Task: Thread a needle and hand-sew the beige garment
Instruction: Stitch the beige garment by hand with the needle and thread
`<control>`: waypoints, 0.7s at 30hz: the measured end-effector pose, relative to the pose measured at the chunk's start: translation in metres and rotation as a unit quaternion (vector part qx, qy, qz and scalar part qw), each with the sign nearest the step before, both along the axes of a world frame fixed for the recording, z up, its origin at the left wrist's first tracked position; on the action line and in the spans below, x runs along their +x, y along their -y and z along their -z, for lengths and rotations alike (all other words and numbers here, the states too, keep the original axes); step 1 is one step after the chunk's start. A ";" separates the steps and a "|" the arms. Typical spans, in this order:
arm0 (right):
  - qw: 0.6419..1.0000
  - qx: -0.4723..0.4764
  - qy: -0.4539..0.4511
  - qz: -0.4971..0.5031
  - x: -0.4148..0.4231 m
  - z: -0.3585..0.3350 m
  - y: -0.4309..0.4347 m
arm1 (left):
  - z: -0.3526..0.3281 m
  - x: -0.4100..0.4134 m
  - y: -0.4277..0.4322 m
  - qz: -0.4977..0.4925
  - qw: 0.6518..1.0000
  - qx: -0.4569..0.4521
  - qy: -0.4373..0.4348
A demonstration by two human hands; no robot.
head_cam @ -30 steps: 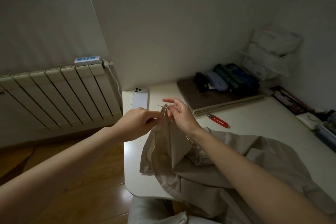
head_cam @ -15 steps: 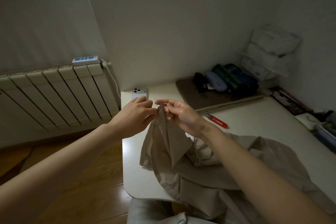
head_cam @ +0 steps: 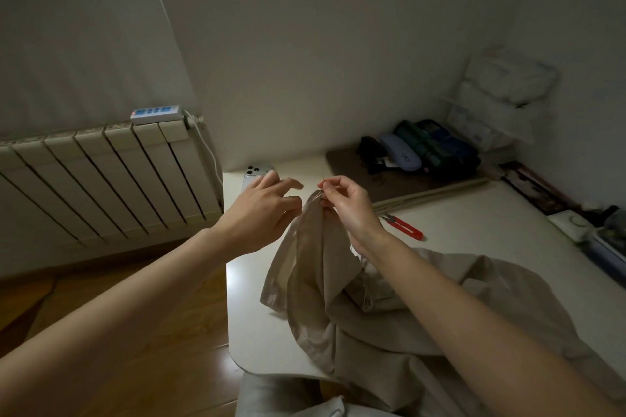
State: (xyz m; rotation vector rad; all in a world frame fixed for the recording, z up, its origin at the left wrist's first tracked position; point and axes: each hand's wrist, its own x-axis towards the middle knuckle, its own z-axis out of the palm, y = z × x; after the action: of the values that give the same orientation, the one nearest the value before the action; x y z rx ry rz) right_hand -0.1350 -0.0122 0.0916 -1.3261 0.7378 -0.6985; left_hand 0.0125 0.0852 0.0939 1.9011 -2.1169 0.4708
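The beige garment (head_cam: 342, 284) lies heaped on the near part of the white tabletop (head_cam: 474, 223), with one fold lifted to a peak. The right hand (head_cam: 347, 205) holds that peak, its grip closed in a thumb-and-forefinger pinch on the cloth. A fine sliver just above the peak may be the needle (head_cam: 323, 181), but it is too thin to be sure. The left hand (head_cam: 266, 211) hovers just left of the peak with loosely spread fingers. Its grip is slack and holds nothing.

The step in hand looks like taking a stitch at the raised fold. To do it well, the left hand should pinch the cloth just beside the peak and keep it taut. That lets the right hand drive the point through both layers close to the edge. The light is dim, so the fold is best kept high and close. The thread should be drawn gently so the cloth does not pucker.

Counted:
- one garment
- two hands
- one pair of red snips (head_cam: 406, 229) just beyond the garment to its right
- one phone (head_cam: 258, 172) beyond its peak to the left
- one dark mat (head_cam: 349, 166) well beyond it
- what look like four small cases on the mat
- one radiator (head_cam: 101, 179) off to the garment's left
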 end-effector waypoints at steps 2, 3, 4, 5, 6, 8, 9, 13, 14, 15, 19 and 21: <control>0.998 -0.037 -0.027 0.030 0.000 -0.001 0.001 | 0.003 -0.001 0.001 0.007 1.000 0.001 -0.015; 0.997 -0.055 -0.040 0.041 -0.001 -0.002 0.002 | 0.005 -0.002 0.002 0.010 1.000 0.001 -0.019; 0.995 -0.071 -0.051 0.049 -0.001 -0.002 0.002 | 0.006 -0.003 0.003 0.013 1.000 0.001 -0.021; 0.993 -0.087 -0.062 0.057 0.000 -0.002 0.004 | 0.006 -0.004 0.004 0.015 1.000 0.001 -0.022; 0.990 -0.102 -0.074 0.065 0.000 -0.002 0.005 | 0.006 -0.004 0.005 0.016 1.000 -0.001 -0.022; 0.986 -0.122 -0.088 0.077 0.001 -0.001 0.008 | 0.004 -0.004 0.008 0.010 1.000 -0.006 -0.026; 0.984 -0.129 -0.090 0.083 0.001 -0.001 0.010 | 0.003 -0.004 0.009 0.003 0.999 -0.010 -0.030; 0.986 -0.111 -0.048 0.118 0.001 -0.006 0.018 | -0.003 -0.007 0.015 -0.009 0.999 -0.031 -0.035; 0.988 -0.088 -0.030 0.124 0.001 -0.007 0.020 | -0.004 -0.007 0.016 -0.004 0.999 -0.030 -0.037; 0.989 -0.066 -0.018 0.128 0.002 -0.007 0.022 | -0.004 -0.009 0.017 0.004 0.999 -0.026 -0.038; 0.991 -0.030 0.001 0.131 0.003 -0.004 0.025 | 0.009 -0.011 0.017 0.044 0.999 0.005 -0.031; 0.992 -0.029 -0.003 0.126 0.003 -0.003 0.026 | 0.018 -0.011 0.015 0.057 0.997 0.038 -0.030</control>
State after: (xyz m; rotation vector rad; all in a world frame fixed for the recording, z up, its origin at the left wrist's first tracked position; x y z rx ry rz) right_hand -0.1325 -0.0377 0.0942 -1.2992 0.9053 -0.9232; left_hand 0.0016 0.0705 0.0755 1.7977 -2.2182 0.3093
